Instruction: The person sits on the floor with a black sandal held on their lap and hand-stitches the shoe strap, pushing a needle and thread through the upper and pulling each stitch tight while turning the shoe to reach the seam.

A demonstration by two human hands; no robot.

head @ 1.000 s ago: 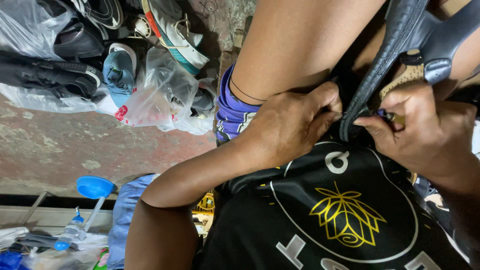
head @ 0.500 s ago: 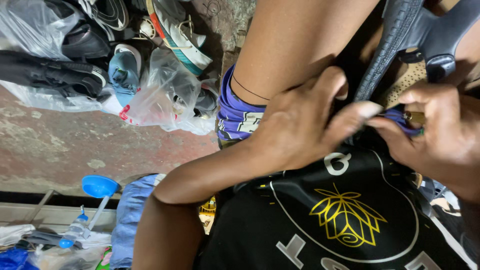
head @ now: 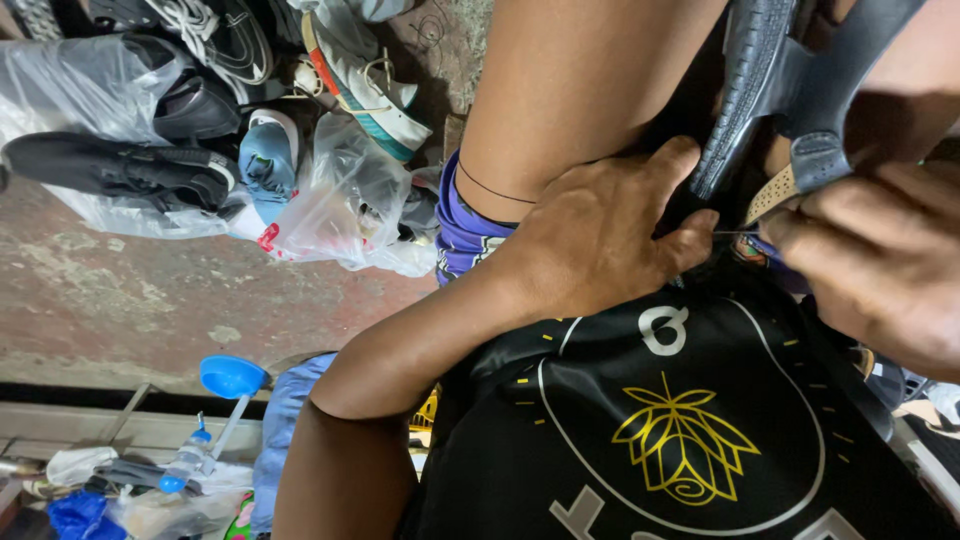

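A black sandal [head: 762, 95] with a ribbed sole and dark straps stands upright between my thighs at the upper right. My left hand [head: 600, 240] presses against the sole's lower edge, thumb up along the rubber and fingers curled beside it. My right hand [head: 880, 265] comes in from the right edge with its fingers pinched on a thin needle [head: 737, 232] that points toward my left fingertips. A tan strip of the sandal's insole [head: 772, 195] shows just above the needle. Below both hands lies my black shirt [head: 690, 430] with a yellow and white print.
Shoes and sneakers [head: 350, 60], some in clear plastic bags [head: 340, 200], are heaped on the worn concrete floor [head: 130, 300] at the upper left. A blue funnel [head: 232, 377], a small bottle [head: 188, 462] and bagged clutter sit at the lower left by a metal ledge.
My left hand has slid from gripping over the sandal's edge to pressing flat against the sole. My right hand has drawn back to the right, and the needle now shows between the two hands.
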